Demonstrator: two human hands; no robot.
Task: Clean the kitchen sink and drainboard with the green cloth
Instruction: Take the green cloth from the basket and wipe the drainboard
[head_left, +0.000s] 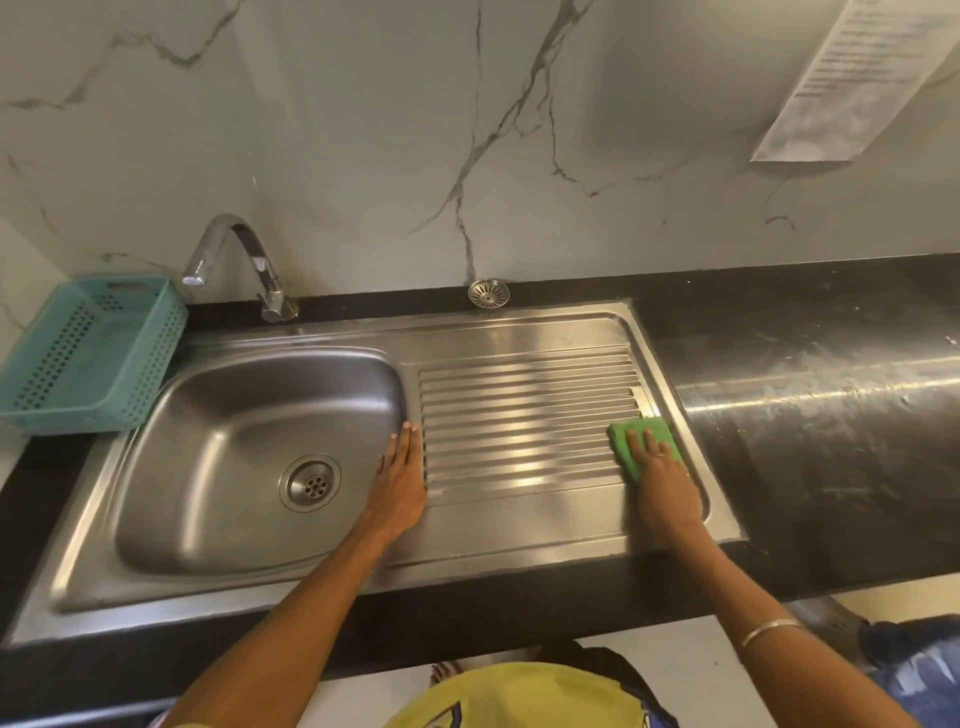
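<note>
Marble wall (363, 130) is seen behind a dark counter (831, 415) with one steel sink (249, 447) and its ribbed drainboard (524, 415). One tap (244, 260), one teal basket (88, 353) at left, one loose strainer (488, 293) and one paper (841, 78) at upper right are counted. The cloth (634, 441) is pressed flat on the drainboard's right end under the spread right hand (662, 478). The left hand (400, 478) is laid flat, fingers together, between basin and ribs.

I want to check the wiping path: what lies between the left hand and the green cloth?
Only bare drainboard ridges lie between the left hand and the green cloth, head view.
</note>
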